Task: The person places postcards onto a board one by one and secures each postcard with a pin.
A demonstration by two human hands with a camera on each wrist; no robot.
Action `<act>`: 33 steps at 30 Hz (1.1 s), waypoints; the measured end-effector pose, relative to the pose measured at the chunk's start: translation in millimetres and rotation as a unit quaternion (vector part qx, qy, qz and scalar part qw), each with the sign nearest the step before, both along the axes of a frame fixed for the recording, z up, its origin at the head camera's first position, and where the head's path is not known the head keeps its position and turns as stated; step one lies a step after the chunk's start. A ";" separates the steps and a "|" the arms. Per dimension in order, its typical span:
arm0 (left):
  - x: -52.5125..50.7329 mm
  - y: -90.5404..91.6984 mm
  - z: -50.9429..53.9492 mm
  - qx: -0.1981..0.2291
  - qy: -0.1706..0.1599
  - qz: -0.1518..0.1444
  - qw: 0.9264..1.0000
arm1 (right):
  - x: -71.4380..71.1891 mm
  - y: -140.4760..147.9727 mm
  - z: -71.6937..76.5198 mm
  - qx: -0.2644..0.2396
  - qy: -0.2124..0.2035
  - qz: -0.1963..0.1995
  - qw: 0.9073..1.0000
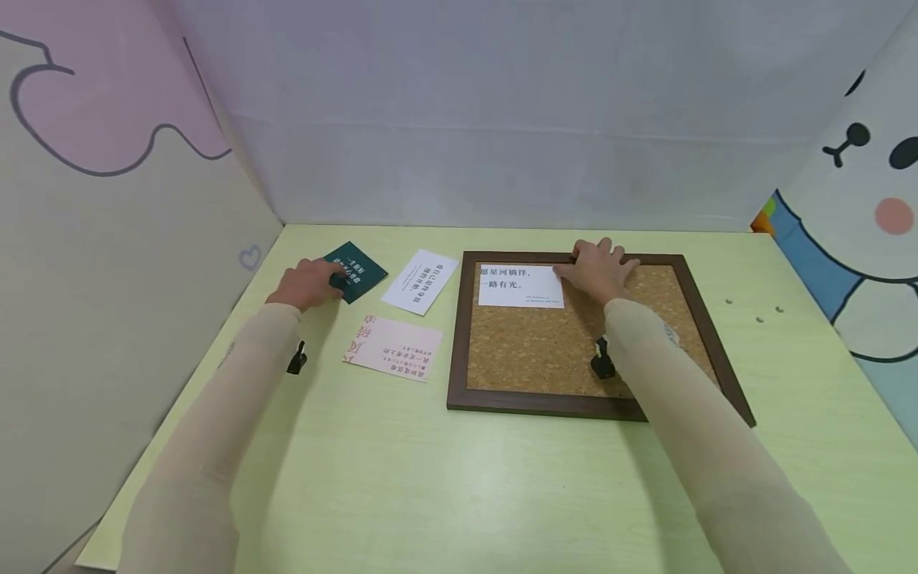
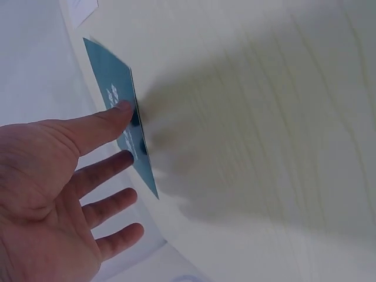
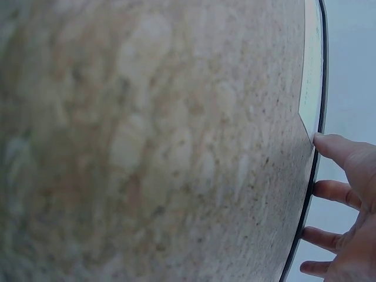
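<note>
green card [image 1: 364, 273], left fingers [image 2: 111, 207] relaxed, thumb [image 2: 101, 129] on it, right fingers [image 3: 324, 238] splayed at corkboard [image 1: 531, 351] far edge

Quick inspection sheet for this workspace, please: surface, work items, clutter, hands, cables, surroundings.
Surface: pale yellow-green wood-grain table.
Work items: rectangular brown-framed cork board bearing a white rectangular card; left of it, a dark green card, a loose white card and a pale pink card.
Clutter: three tiny grey pieces right of the board, too small to identify.
Left hand: touches the green card.
Right hand: at the board's far edge, thumb by the card's corner.
Cables: nothing seen.
Surroundings: plain white backdrop; cartoon-printed side panels.
</note>
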State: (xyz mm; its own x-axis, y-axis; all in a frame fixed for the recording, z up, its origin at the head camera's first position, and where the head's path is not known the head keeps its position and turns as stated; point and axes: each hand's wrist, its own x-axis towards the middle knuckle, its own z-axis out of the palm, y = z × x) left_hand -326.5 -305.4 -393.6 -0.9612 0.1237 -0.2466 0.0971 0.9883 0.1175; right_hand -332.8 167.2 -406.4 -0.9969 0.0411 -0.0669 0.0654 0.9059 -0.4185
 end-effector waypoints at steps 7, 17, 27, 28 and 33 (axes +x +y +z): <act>-2.6 -12.5 -1.8 0.009 -0.009 -0.001 1.000 | -0.8 -1.4 -2.3 0.002 -0.001 0.002 1.000; -2.7 -17.7 -6.4 0.003 0.000 -0.005 1.000 | -2.2 -2.3 -3.2 0.007 0.000 -0.002 1.000; -0.5 -17.3 -6.6 -0.003 0.005 0.003 1.000 | -2.4 -1.5 -2.8 0.007 -0.001 0.000 1.000; 0.3 -17.2 -6.1 -0.007 0.006 0.003 1.000 | -2.1 -1.7 -2.4 0.007 -0.001 0.001 1.000; 5.2 -15.3 -2.4 -0.011 0.010 0.003 1.000 | -2.0 -1.8 -1.7 0.007 0.001 0.002 1.000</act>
State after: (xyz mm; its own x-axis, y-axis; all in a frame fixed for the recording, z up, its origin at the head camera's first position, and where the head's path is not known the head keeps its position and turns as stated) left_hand -321.3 -320.7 -396.0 -0.9669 0.1123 -0.2292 0.0931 0.9913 0.0929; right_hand -334.8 165.5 -408.1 -0.9972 0.0374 -0.0652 0.0608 0.9117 -0.4064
